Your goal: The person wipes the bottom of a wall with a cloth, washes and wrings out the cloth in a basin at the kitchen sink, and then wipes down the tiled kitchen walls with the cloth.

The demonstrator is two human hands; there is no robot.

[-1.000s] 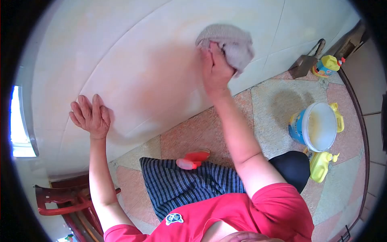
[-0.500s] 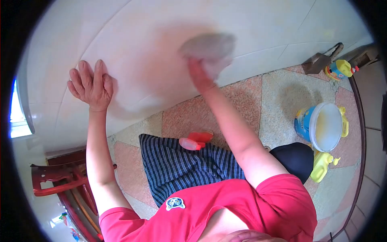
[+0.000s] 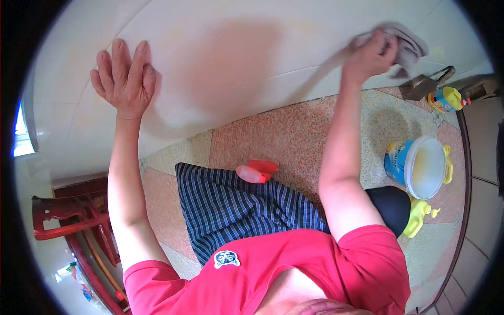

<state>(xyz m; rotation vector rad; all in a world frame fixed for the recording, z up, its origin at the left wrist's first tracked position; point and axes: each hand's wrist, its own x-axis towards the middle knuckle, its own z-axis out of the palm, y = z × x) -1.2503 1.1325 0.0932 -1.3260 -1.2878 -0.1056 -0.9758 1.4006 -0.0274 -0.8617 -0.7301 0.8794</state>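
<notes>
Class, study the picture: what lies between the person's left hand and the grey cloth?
In the head view, from the left hand: pale wall bearing a soft shadow, then the right hand, which grips the grey cloth.

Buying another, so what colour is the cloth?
The cloth looks greyish, best seen in the head view.

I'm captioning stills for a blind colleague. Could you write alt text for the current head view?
A person's right hand holds a grey cloth at a pale wall, while the left hand is spread against the wall farther left. A bucket and yellow bottles are on the floor at right.
</notes>
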